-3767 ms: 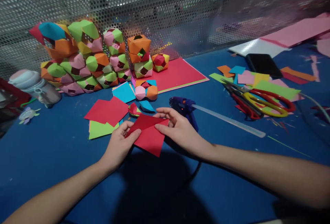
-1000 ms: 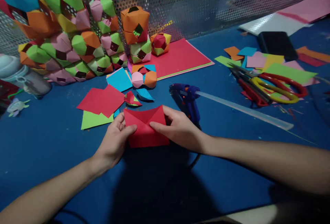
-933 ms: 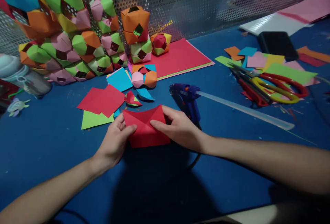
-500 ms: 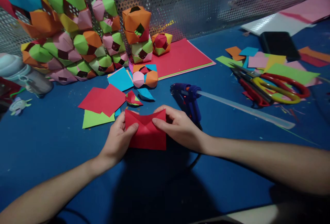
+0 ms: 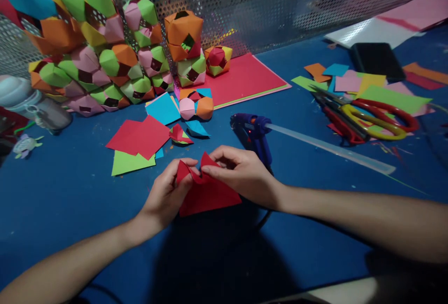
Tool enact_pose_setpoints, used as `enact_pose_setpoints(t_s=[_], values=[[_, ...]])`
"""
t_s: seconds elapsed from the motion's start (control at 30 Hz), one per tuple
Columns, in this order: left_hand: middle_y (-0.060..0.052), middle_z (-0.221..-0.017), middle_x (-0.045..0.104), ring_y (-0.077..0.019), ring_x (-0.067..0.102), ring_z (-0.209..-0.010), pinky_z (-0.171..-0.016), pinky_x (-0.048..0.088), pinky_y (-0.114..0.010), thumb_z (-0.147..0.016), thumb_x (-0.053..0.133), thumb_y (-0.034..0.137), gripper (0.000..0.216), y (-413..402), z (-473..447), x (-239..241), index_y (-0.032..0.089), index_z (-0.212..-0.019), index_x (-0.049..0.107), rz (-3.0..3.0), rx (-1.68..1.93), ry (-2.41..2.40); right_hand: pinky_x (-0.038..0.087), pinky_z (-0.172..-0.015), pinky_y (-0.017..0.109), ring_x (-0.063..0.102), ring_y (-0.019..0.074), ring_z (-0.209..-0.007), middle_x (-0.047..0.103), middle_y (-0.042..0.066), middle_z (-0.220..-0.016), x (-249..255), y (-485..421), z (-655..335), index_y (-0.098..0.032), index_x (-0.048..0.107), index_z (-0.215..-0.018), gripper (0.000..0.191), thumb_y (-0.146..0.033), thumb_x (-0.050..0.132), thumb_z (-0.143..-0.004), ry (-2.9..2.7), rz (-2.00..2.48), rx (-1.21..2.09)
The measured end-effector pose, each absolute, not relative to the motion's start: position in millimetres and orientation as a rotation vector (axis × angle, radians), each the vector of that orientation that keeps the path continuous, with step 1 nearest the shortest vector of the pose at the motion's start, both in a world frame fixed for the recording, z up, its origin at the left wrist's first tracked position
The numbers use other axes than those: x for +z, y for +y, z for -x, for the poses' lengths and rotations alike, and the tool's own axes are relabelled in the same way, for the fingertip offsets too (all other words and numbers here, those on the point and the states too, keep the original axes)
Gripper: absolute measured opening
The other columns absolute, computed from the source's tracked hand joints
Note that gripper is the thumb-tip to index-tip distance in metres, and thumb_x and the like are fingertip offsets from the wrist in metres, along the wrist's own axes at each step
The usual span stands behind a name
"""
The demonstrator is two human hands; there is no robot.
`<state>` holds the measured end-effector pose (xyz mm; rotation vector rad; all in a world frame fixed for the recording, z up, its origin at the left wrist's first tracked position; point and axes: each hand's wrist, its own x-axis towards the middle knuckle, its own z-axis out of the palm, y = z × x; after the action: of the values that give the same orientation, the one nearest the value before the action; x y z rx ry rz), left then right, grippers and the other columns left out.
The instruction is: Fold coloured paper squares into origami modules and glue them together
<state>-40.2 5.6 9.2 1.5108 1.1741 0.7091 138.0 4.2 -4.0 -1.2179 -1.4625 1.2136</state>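
Note:
A red sheet of paper (image 5: 209, 195) is held up between both hands over the blue table, its upper edge bent inward in the middle. My left hand (image 5: 170, 190) pinches its left corner, thumb in front and fingers partly hidden behind. With thumb and fingers closed, my right hand (image 5: 241, 173) grips the upper right part, where a pointed corner sticks up. Just beyond the hands lie a folded red and green paper piece (image 5: 180, 134) and a folded blue one (image 5: 198, 129). A blue hot glue gun (image 5: 257, 133) with a long glue stick lies behind my right hand.
Red squares (image 5: 140, 137) and a green square (image 5: 132, 162) lie at left. Folded paper balls (image 5: 119, 61) are stacked against a perforated metal screen (image 5: 266, 5). Scissors (image 5: 371, 117), paper scraps (image 5: 395, 98) and a black phone-like object (image 5: 377, 61) are at right.
The red paper's top corners have been drawn toward each other, so its upper edge now folds inward. Both hands have come slightly closer together, still holding it.

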Motion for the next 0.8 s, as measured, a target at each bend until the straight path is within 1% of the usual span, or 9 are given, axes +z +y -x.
enact_pose_setpoints(t_s=[0.07,0.17,0.33,0.47,0.57,0.63,0.67,0.73,0.8], values=[[-0.004,-0.091,0.063,-0.0127,0.057,-0.076,-0.060,0.045,-0.018,-0.085,0.051,0.028,0.017,4.8,39.6,10.4,0.017,-0.098,0.056,-1.582,0.706,1.127,0.030,-0.046,0.021,0.036,0.0065,-0.052,0.049,-0.003,-0.062,0.0,3.4,-138.8,-0.015,0.060,-0.071,0.015,-0.029,0.064,-0.077,-1.537,1.196,1.156],[-0.003,-0.086,0.063,-0.0119,0.056,-0.075,-0.063,0.044,-0.019,-0.084,0.051,0.025,0.011,3.6,38.8,11.8,0.016,-0.083,0.057,-1.672,0.702,1.085,0.030,-0.047,0.020,0.036,0.0065,-0.052,0.049,-0.004,-0.061,5.2,2.0,-138.8,-0.015,0.061,-0.070,0.016,-0.028,0.062,-0.079,-1.605,1.152,1.140],[0.000,-0.074,0.059,-0.0098,0.050,-0.065,-0.057,0.041,-0.018,-0.082,0.053,0.028,0.013,2.0,36.1,13.9,0.016,-0.077,0.055,-1.590,0.651,1.151,0.030,-0.046,0.020,0.036,0.0064,-0.051,0.047,-0.005,-0.057,9.4,0.3,-137.7,-0.016,0.059,-0.072,0.017,-0.030,0.060,-0.081,-1.614,1.151,1.210],[0.003,-0.065,0.051,-0.0084,0.043,-0.059,-0.052,0.037,-0.018,-0.079,0.055,0.031,0.018,2.2,34.5,13.3,0.016,-0.070,0.052,-1.530,0.623,1.171,0.033,-0.048,0.019,0.041,0.0070,-0.053,0.052,-0.004,-0.060,10.5,0.2,-138.2,-0.016,0.059,-0.075,0.016,-0.029,0.056,-0.083,-1.641,1.158,1.226],[0.004,-0.063,0.048,-0.0079,0.041,-0.057,-0.050,0.035,-0.018,-0.078,0.057,0.033,0.020,2.5,34.1,12.5,0.016,-0.069,0.051,-1.457,0.613,1.186,0.036,-0.052,0.020,0.045,0.0085,-0.059,0.056,-0.001,-0.067,11.1,-0.2,-140.2,-0.017,0.059,-0.077,0.019,-0.031,0.050,-0.087,-1.706,1.141,1.220],[0.003,-0.065,0.051,-0.0084,0.043,-0.058,-0.051,0.036,-0.018,-0.079,0.058,0.035,0.020,2.7,34.1,12.3,0.016,-0.074,0.052,-1.400,0.610,1.179,0.037,-0.054,0.020,0.045,0.0091,-0.061,0.056,0.000,-0.071,11.4,-0.8,-141.4,-0.017,0.059,-0.081,0.019,-0.032,0.049,-0.088,-1.765,1.095,1.224],[0.003,-0.068,0.053,-0.0090,0.045,-0.059,-0.052,0.037,-0.019,-0.079,0.058,0.036,0.021,2.8,34.0,12.3,0.016,-0.076,0.053,-1.378,0.612,1.176,0.038,-0.055,0.021,0.045,0.0093,-0.062,0.055,0.000,-0.073,11.4,-1.2,-141.7,-0.017,0.058,-0.084,0.016,-0.031,0.052,-0.086,-1.799,1.067,1.204],[0.002,-0.070,0.056,-0.0098,0.047,-0.061,-0.053,0.039,-0.019,-0.079,0.058,0.037,0.021,3.1,33.7,12.6,0.016,-0.078,0.054,-1.360,0.625,1.195,0.040,-0.058,0.021,0.045,0.0094,-0.064,0.053,-0.001,-0.075,11.0,-1.8,-141.4,-0.017,0.057,-0.087,0.010,-0.025,0.058,-0.081,-1.853,1.035,1.108],[0.003,-0.068,0.055,-0.0092,0.046,-0.059,-0.051,0.038,-0.018,-0.078,0.059,0.035,0.020,3.6,33.2,13.4,0.016,-0.074,0.053,-1.372,0.639,1.247,0.041,-0.060,0.021,0.045,0.0093,-0.063,0.052,-0.001,-0.074,10.6,-1.8,-140.7,-0.017,0.056,-0.087,0.010,-0.016,0.058,-0.077,-1.869,1.031,1.006]])
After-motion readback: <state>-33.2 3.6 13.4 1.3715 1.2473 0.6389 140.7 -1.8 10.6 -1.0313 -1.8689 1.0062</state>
